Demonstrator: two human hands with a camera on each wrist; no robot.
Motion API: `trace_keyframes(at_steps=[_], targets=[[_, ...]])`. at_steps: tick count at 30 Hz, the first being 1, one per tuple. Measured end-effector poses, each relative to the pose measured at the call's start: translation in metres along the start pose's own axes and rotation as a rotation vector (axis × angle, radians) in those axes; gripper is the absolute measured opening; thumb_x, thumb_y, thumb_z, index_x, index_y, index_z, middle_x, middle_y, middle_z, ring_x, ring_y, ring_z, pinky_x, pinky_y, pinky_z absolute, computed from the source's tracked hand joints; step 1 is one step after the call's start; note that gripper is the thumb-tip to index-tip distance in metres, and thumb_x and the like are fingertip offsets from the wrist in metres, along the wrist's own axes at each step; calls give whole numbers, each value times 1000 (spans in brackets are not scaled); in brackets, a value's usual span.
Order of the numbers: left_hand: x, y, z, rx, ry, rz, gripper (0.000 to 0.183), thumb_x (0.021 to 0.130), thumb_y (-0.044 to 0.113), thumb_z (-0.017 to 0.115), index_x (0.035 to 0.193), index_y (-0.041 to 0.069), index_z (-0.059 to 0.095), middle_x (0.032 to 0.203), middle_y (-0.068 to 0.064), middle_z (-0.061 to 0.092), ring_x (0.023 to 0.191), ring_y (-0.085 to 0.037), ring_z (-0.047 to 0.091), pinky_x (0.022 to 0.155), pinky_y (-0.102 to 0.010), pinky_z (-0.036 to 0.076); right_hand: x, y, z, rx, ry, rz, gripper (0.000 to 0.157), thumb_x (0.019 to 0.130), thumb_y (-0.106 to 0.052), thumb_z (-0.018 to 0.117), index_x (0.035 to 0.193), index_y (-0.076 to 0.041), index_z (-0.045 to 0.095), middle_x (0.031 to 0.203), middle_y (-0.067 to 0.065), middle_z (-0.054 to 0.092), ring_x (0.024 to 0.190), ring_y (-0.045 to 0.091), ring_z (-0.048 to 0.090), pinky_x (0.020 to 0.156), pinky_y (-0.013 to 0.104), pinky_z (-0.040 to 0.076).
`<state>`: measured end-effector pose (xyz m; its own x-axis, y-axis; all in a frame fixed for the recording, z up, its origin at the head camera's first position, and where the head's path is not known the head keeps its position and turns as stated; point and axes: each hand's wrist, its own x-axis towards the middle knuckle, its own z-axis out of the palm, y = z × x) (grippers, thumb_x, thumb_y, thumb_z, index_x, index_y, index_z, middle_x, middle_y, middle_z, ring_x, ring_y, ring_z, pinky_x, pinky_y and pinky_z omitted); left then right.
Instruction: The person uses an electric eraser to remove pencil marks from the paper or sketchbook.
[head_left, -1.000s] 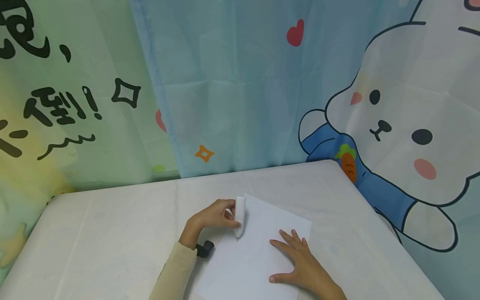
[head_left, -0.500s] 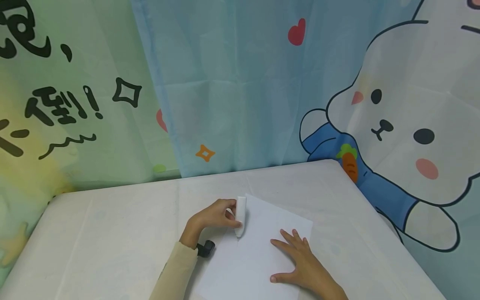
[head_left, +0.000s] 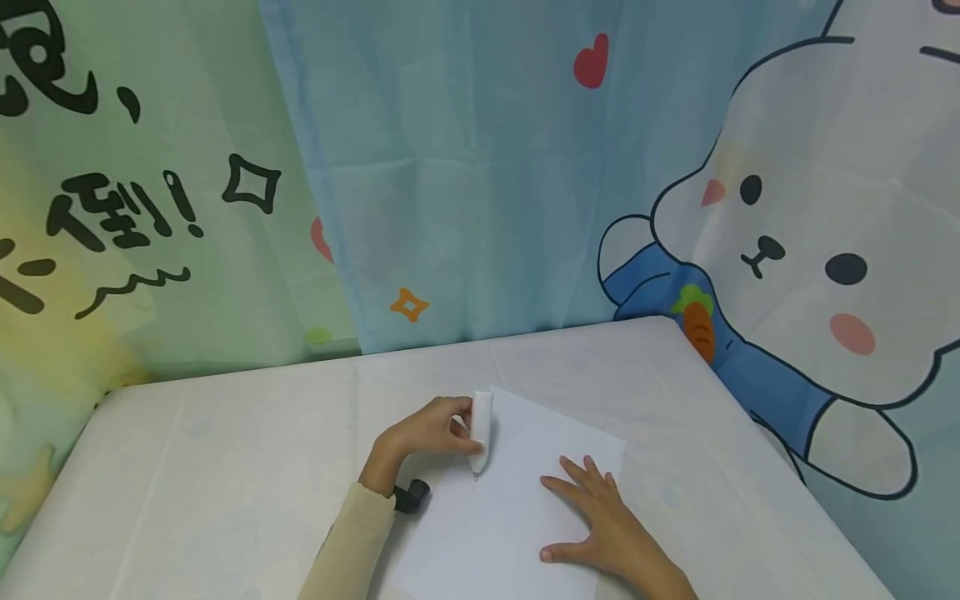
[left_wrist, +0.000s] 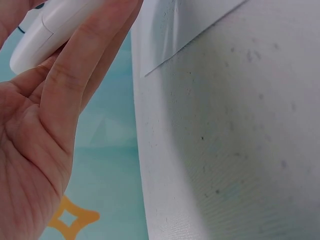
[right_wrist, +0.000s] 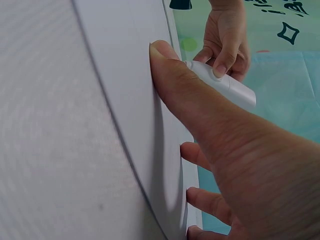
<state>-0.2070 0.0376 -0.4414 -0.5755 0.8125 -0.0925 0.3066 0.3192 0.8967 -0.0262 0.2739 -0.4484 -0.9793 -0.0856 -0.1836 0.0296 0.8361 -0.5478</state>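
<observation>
My left hand (head_left: 431, 432) pinches a thick white pen-shaped tube (head_left: 483, 417) between thumb and fingers. The tube stands nearly upright, its thin tip right at a sheet of white paper (head_left: 517, 492). In the left wrist view, the rounded end of the tube (left_wrist: 32, 55) pokes out past the fingers, with a seam line around its body. My right hand (head_left: 603, 525) rests on the right side of the sheet with fingers spread wide. From the right wrist, its thumb (right_wrist: 175, 75) lies on the paper, and the tube (right_wrist: 235, 90) is visible beyond it in the left hand.
A white cloth covers the table (head_left: 247, 467) under the paper. Behind its far edge hangs a printed curtain (head_left: 465, 208) with a cartoon rabbit (head_left: 810, 225) on the right. A black wrist device (head_left: 411, 497) sits at the left cuff.
</observation>
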Motion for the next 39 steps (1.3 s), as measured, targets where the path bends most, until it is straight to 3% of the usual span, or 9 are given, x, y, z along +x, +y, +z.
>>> trace_keyframes(at_steps=[14, 39], targets=[[-1, 1, -1, 2, 21, 6, 26, 81, 7, 76, 99, 1, 57, 93, -3, 61, 83, -9, 65, 76, -20, 50, -1, 2, 1, 35, 23, -31, 90, 64, -52, 84, 137, -8, 55, 153, 23, 34, 143, 51, 11, 111, 67, 5], [-2, 2, -1, 9, -2, 16, 29, 82, 6, 75, 104, -1, 58, 92, -3, 60, 82, -6, 64, 75, -17, 49, -2, 0, 0, 33, 24, -27, 90, 63, -52, 85, 136, -8, 55, 152, 24, 33, 142, 52, 11, 111, 68, 5]])
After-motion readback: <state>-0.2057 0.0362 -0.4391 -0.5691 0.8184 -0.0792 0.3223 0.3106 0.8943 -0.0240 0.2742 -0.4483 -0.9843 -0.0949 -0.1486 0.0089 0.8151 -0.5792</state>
